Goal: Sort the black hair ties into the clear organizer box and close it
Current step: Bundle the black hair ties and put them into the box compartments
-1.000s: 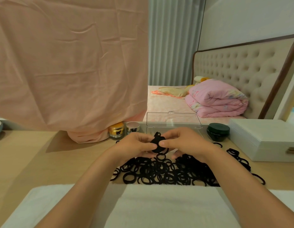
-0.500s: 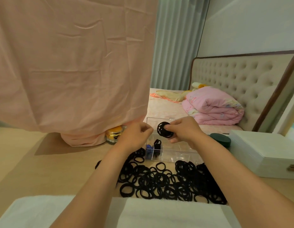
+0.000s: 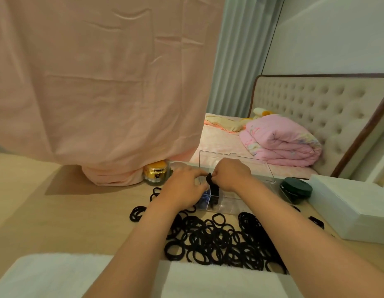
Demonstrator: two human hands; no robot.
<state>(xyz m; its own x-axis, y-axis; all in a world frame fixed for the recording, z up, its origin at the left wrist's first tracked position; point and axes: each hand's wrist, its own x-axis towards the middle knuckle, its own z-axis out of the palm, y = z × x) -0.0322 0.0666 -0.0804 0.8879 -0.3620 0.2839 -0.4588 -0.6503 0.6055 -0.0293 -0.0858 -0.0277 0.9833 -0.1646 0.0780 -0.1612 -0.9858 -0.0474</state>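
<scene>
Hair ties (image 3: 214, 187) pinched in the right hand (image 3: 229, 175) should be seated deep in the organizer box (image 3: 234, 206); left hand (image 3: 182, 188) relaxed.

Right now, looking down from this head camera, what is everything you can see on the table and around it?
loose hair ties: dozens, black, heaped on the table in front of the organizer box
bunch of hair ties: one, black, held over the organizer box
organizer box: one, clear, open, behind the heap
gold jar: one, gold, left of the organizer box
dark jar: one, dark green, right of the organizer box
white case: one, white, far right
towel: one, white, near edge
hanging cloth: one, pink, back left
quilt: one, pink, folded on the bed
headboard: one, beige, tufted
table: one, light wood
left hand: one, beside the bunch, grip unclear
right hand: one, fingers pinching the bunch's top
</scene>
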